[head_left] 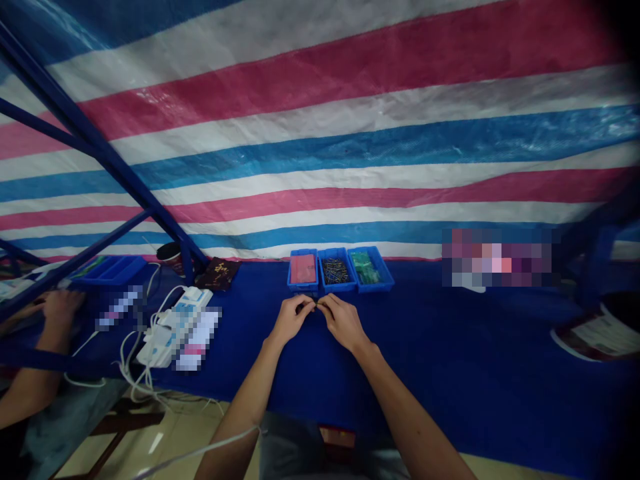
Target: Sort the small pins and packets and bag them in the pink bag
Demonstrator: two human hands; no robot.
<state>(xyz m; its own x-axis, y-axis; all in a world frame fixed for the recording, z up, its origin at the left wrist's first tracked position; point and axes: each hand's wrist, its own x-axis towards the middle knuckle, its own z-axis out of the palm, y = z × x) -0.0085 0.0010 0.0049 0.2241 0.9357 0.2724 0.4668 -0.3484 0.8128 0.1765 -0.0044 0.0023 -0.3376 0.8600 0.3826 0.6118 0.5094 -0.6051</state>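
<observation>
My left hand (pixel 294 315) and my right hand (pixel 342 317) meet fingertip to fingertip over the blue tabletop (pixel 330 380). Both are closed in a pinch. Between the fingertips shows a small dark bit, too tiny to name. Just beyond the hands stand three blue bins side by side. The left bin (pixel 303 289) holds a pink flat stack (pixel 303 269). Many thin metal pieces, like screws or pins (pixel 336 271), fill the middle bin (pixel 339 289). In the right bin (pixel 376 287) lie green pieces (pixel 367 268).
Left of me lie a white power strip (pixel 173 327) with loose cables and a dark packet (pixel 219 273). A co-worker's hand (pixel 63 307) is at the far left beside a blue divided tray (pixel 113 270). A round container (pixel 600 333) stands far right. Striped sheeting (pixel 350 140) hangs behind.
</observation>
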